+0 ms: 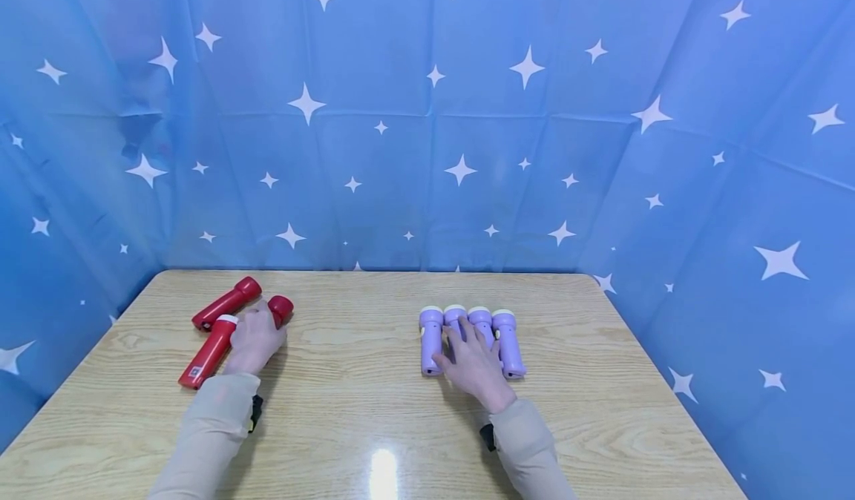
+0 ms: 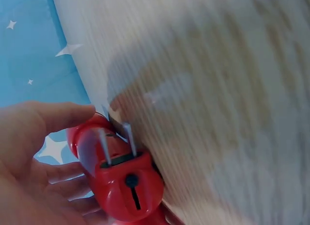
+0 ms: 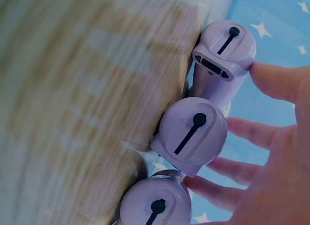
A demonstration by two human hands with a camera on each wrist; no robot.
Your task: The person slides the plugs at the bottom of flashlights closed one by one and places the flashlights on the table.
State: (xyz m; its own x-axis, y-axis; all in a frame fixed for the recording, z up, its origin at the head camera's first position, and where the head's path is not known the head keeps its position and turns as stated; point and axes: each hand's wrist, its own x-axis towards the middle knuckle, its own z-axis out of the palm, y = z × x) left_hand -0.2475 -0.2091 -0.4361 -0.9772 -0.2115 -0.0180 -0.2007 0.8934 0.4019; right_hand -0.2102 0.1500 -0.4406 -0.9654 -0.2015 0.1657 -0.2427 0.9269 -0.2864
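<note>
At the table's left, my left hand [image 1: 257, 338] holds a red flashlight [image 1: 281, 308] by its body, most of which it hides in the head view. In the left wrist view, thumb and fingers lie on either side of the red flashlight, whose two metal prongs [image 2: 130, 139] stick out near the tail. Two more red flashlights, one at the back [image 1: 227, 303] and one nearer [image 1: 210, 352], lie beside it. Farther right, my right hand [image 1: 476, 365] spreads its fingers over a row of several lilac flashlights [image 1: 431, 340]. Its fingertips [image 3: 237, 126] touch their bodies, with nothing enclosed.
The flashlights lie on a light wood table [image 1: 354, 381] with rounded back corners. A blue curtain [image 1: 387, 173] with white stars hangs behind it and along both sides.
</note>
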